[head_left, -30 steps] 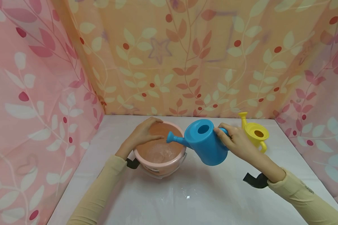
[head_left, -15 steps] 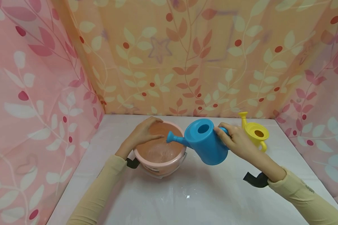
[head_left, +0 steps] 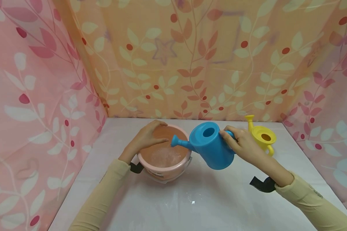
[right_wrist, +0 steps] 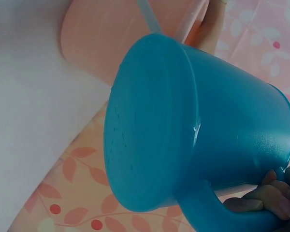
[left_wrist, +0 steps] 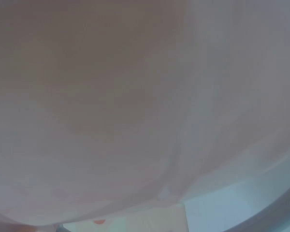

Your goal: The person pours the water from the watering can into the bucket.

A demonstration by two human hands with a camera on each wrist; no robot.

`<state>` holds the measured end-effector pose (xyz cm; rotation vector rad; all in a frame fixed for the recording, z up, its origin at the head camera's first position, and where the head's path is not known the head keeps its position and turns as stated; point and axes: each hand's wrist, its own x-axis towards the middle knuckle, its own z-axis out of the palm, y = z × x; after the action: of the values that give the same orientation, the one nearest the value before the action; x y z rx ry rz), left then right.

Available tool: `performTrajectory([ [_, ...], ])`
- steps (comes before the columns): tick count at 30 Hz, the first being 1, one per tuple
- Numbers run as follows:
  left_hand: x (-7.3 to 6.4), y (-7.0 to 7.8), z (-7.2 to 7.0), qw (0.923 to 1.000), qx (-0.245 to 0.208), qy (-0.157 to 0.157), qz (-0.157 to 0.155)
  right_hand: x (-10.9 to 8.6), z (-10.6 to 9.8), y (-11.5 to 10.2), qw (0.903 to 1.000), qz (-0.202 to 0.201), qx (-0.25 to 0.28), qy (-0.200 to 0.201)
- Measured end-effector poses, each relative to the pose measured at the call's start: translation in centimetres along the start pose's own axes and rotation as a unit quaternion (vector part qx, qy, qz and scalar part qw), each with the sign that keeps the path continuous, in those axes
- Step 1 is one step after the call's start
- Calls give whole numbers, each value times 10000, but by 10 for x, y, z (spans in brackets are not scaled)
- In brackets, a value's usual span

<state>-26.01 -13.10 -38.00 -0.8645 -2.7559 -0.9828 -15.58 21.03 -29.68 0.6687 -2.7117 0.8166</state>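
A pink bucket (head_left: 166,168) with water (head_left: 165,156) in it stands on the white tabletop, left of centre. At its left rim my left hand (head_left: 144,137) holds on, thumb over the inside and fingers along the far side. My right hand (head_left: 240,143) grips the handle of a blue watering can (head_left: 215,152), its fingers (right_wrist: 270,198) curled round the handle in the right wrist view. The can tips left, and its sprinkler head (head_left: 175,141) is over the bucket. Ripples disturb the water below. The bucket's wall (left_wrist: 111,106) fills most of the left wrist view.
A small yellow watering can (head_left: 262,134) stands at the back right, behind my right hand. Water drops (head_left: 193,202) lie on the tabletop (head_left: 219,205) in front. Leaf-patterned cloth (head_left: 191,64) walls off the back and both sides.
The ripples on the water in the bucket shift. Both hands, the blue watering can and the bucket keep their places.
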Motion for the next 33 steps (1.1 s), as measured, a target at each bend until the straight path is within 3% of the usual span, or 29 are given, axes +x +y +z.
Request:
performTrajectory([
  [33,-1,0,0,10000,22,17,54,3,-1,-3,10000,-38,-65,-44],
])
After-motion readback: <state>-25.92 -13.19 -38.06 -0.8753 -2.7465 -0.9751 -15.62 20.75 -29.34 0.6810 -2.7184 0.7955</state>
